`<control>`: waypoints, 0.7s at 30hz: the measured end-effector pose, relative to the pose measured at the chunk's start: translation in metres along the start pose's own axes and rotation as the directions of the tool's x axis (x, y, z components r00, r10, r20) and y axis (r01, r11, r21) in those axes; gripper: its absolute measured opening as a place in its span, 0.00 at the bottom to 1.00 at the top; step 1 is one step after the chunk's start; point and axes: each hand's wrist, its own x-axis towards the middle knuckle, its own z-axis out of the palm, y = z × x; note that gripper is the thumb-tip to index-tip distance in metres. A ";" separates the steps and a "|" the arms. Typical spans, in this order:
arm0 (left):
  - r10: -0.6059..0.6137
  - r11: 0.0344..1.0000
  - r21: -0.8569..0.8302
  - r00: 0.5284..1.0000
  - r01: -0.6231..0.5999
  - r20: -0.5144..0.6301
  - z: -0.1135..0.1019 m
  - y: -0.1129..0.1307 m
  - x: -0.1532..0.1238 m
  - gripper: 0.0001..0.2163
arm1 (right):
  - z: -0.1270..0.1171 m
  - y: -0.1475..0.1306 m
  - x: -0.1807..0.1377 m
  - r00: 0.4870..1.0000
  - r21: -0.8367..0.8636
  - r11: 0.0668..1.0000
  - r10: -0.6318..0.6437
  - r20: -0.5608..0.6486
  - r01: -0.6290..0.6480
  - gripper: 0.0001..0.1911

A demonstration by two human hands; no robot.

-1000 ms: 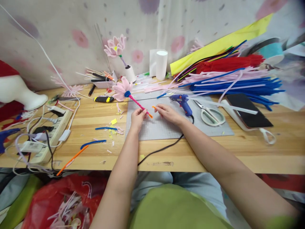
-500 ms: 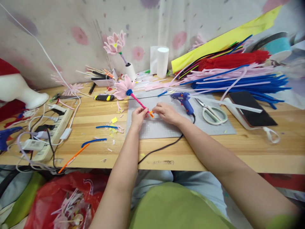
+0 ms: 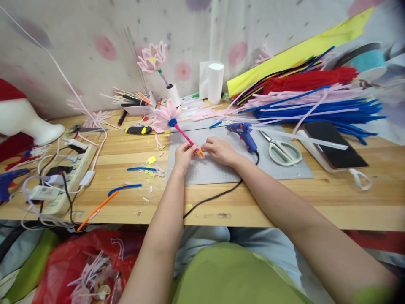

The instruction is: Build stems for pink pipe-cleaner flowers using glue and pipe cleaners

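My left hand (image 3: 184,156) pinches the stem of a pink pipe-cleaner flower (image 3: 166,116) over the grey cutting mat (image 3: 215,175). The flower tilts up to the left, with a blue band under its petals and a magenta-wrapped stem. At the stem's lower end sits a short orange pipe cleaner (image 3: 201,153). My right hand (image 3: 218,150) is right beside that orange end, its fingers closed together; whether they grip the orange piece is hidden. A blue glue gun (image 3: 243,134) and pale-handled scissors (image 3: 284,153) lie to the right on the mat.
A finished-looking pink flower (image 3: 153,58) stands in a white holder at the back. Bundles of blue pipe cleaners (image 3: 316,114) and a phone (image 3: 335,143) lie right. A power strip (image 3: 71,179), utility knife (image 3: 138,130) and orange pipe cleaner strip (image 3: 98,210) lie left.
The flower has shifted slightly right in my left hand. The orange piece now lies closer along the stem's end. My right hand has barely moved.
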 end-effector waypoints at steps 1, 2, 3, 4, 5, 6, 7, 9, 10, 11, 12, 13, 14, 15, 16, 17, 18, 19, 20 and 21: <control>0.000 1.000 0.002 1.000 0.000 0.000 0.000 0.000 0.000 0.09 | 0.000 0.000 0.000 1.000 -0.003 1.000 0.001 0.001 -0.001 0.12; 0.001 1.000 0.004 1.000 -0.001 -0.001 0.000 -0.001 0.000 0.09 | 0.000 0.000 0.000 1.000 -0.005 1.000 0.001 0.001 -0.001 0.12; 0.002 1.000 0.006 1.000 -0.002 -0.002 0.000 -0.001 0.000 0.09 | 0.000 0.000 0.000 1.000 -0.007 1.000 0.001 0.002 -0.001 0.12; 0.004 1.000 0.008 1.000 -0.004 0.000 0.000 -0.001 0.000 0.10 | 0.000 -0.001 0.000 1.000 -0.010 1.000 0.002 0.002 -0.002 0.12; 0.006 1.000 0.008 1.000 -0.006 0.001 0.000 -0.001 0.000 0.10 | 0.001 -0.001 0.000 1.000 -0.012 1.000 0.004 0.002 -0.004 0.12; 0.009 1.000 0.008 1.000 -0.009 0.003 0.000 -0.001 0.000 0.10 | 0.001 -0.001 0.000 1.000 -0.014 1.000 0.006 0.003 -0.006 0.12; 0.012 1.000 0.008 1.000 -0.012 0.006 0.000 -0.001 0.000 0.10 | 0.001 -0.001 0.000 1.000 -0.014 1.000 0.010 0.005 -0.010 0.12; 0.022 1.000 0.012 1.000 -0.022 0.016 0.000 -0.001 0.000 0.10 | 0.001 -0.001 0.000 1.000 -0.013 1.000 0.017 0.009 -0.017 0.11; 0.025 1.000 0.016 0.999 -0.025 0.022 0.000 -0.002 0.000 0.10 | 0.002 -0.002 0.000 1.000 -0.012 1.000 0.019 0.012 -0.019 0.12; 0.027 0.999 0.022 0.999 -0.028 0.027 0.000 -0.002 0.000 0.10 | 0.002 -0.002 0.000 1.000 -0.011 1.000 0.020 0.014 -0.020 0.11; 0.029 0.999 0.029 0.999 -0.030 0.030 0.000 -0.002 0.000 0.10 | 0.002 -0.002 0.000 1.000 -0.011 1.000 0.020 0.015 -0.020 0.11; 0.032 0.999 0.035 0.999 -0.034 0.032 0.000 -0.002 0.000 0.10 | 0.002 -0.002 0.000 1.000 -0.011 1.000 0.018 0.016 -0.018 0.11; 0.039 0.998 0.041 0.999 -0.040 0.029 0.000 -0.002 0.000 0.10 | 0.002 -0.002 0.000 1.000 -0.013 1.000 0.015 0.018 -0.015 0.11; 0.048 0.998 0.046 0.999 -0.049 0.026 0.000 -0.003 0.000 0.10 | 0.001 -0.003 0.000 1.000 -0.015 1.000 0.012 0.020 -0.011 0.11; 0.059 0.997 0.052 0.998 -0.060 0.025 0.000 -0.003 0.000 0.09 | 0.001 -0.003 0.000 1.000 -0.018 1.000 0.007 0.022 -0.006 0.12; 0.070 0.996 0.058 0.997 -0.072 0.026 0.000 -0.003 0.000 0.09 | 0.000 -0.003 0.000 1.000 -0.021 1.000 0.000 0.025 0.001 0.13; 0.080 0.995 0.064 0.996 -0.081 0.030 0.000 -0.003 0.000 0.09 | -0.001 -0.004 0.000 1.000 -0.024 1.000 -0.007 0.027 0.007 0.13; 0.086 0.994 0.070 0.996 -0.089 0.037 0.000 -0.004 0.000 0.08 | -0.002 -0.004 0.000 0.999 -0.025 1.000 -0.012 0.030 0.012 0.14; 0.092 0.993 0.074 0.995 -0.095 0.047 0.000 -0.004 0.000 0.08 | -0.003 -0.005 0.000 0.999 -0.025 1.000 -0.013 0.033 0.014 0.15; 0.096 0.992 0.079 0.994 -0.101 0.058 0.000 -0.004 -0.001 0.08 | -0.004 -0.006 0.000 0.999 -0.024 1.000 -0.012 0.038 0.013 0.16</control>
